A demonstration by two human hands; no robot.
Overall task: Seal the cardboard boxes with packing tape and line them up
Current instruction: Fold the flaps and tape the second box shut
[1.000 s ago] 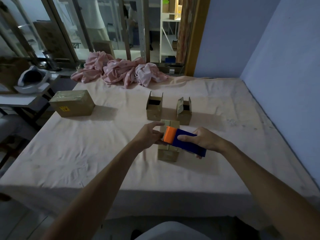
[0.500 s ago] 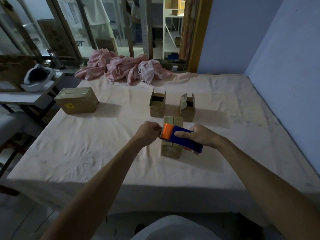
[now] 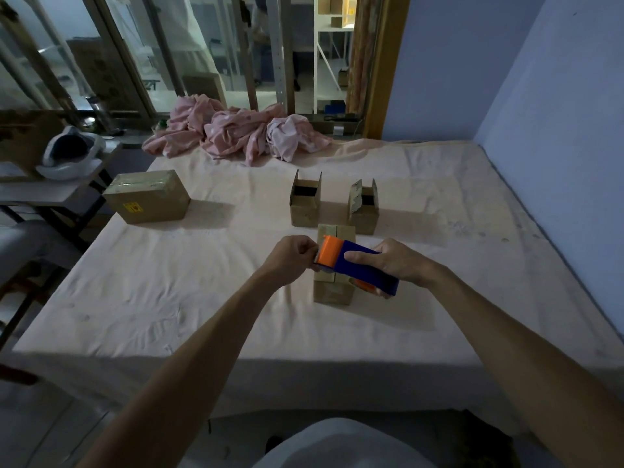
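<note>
Table [image 3: 202, 298] carries a sealed box [image 3: 147, 197] at left, two open boxes [image 3: 305, 204] at centre, and a closed box [image 3: 332, 292] nearest. Dispenser [image 3: 358, 265] sits over the closed box. Right hand [image 3: 398, 261] grips its body; left hand [image 3: 292, 260] apparently pinches tape [image 3: 316, 259] at its orange end.

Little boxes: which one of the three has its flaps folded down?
The nearest small box, under the tape dispenser. Its flaps lie closed; the back left box and back right box have flaps standing up.
</note>
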